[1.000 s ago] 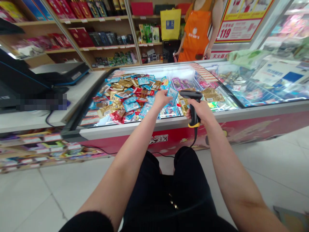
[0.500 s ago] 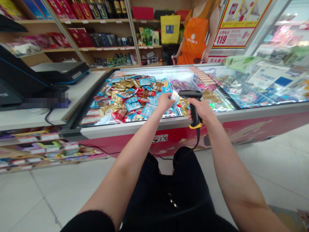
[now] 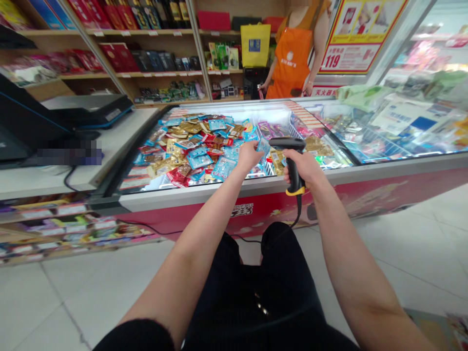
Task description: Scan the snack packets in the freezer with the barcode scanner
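Note:
In my right hand [image 3: 303, 166] is a black-and-yellow barcode scanner [image 3: 294, 170], gripped by its handle with its head turned to the left. My left hand [image 3: 250, 155] pinches a light blue snack packet [image 3: 262, 145] just in front of the scanner's head. Beneath my left hand spreads a heap of blue, gold and red snack packets [image 3: 199, 151] inside a glass-topped freezer chest [image 3: 175, 195]. A cable [image 3: 299, 209] hangs from the scanner's handle and loops down past my knees.
Behind the chest stands a person in an orange apron [image 3: 290, 63], by shelves [image 3: 161, 73] of boxed goods. A counter [image 3: 120, 139] with a flat black device is at left. Plastic bags and a white-and-blue package [image 3: 405, 114] lie on the glass at right.
The packet in my left hand has tilted, its bright white face now looking bluer. The scanner stays in my right hand, and the whole view has shifted slightly.

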